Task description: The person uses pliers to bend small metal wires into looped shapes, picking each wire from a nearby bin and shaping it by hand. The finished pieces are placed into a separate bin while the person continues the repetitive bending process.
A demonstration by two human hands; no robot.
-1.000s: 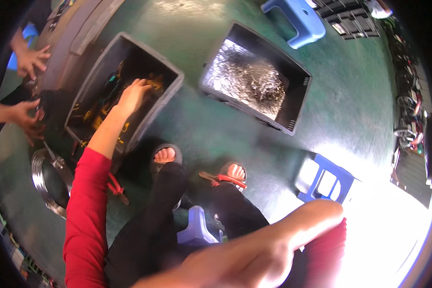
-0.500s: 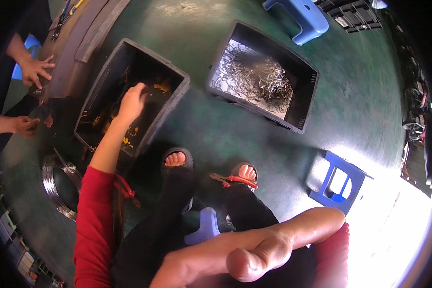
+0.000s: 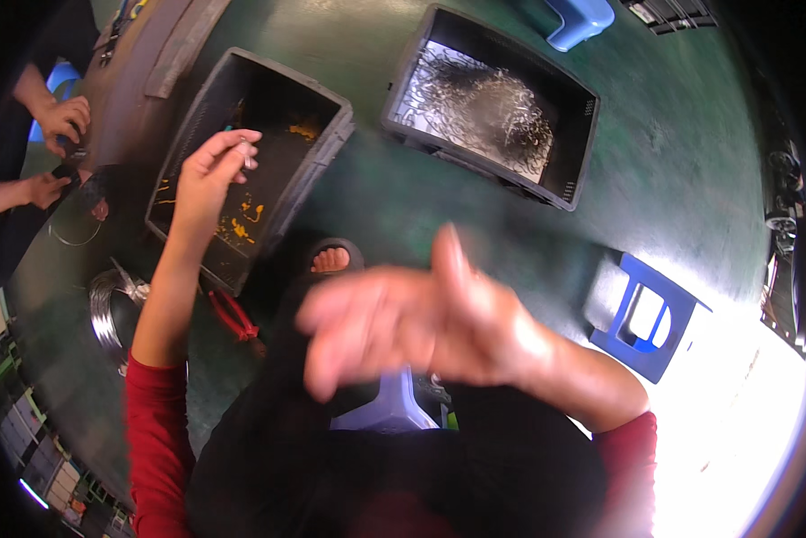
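left hand [image 3: 210, 170] pinches a small pale metal piece [image 3: 244, 151] above the dark plastic crate with orange bits [image 3: 327, 134]. right hand [image 3: 403, 318], blurred, fingers spread wide, empty, over the lap. grey crate of shiny wire pieces [image 3: 564, 193] sits well apart.

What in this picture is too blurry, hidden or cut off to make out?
- Right hand, head view: motion-blurred, so its grip is unclear.
- Small item pinched in the left hand: too small to identify.
- Blue stool: cut off by the top edge.
- Right foot: hidden behind the right hand.
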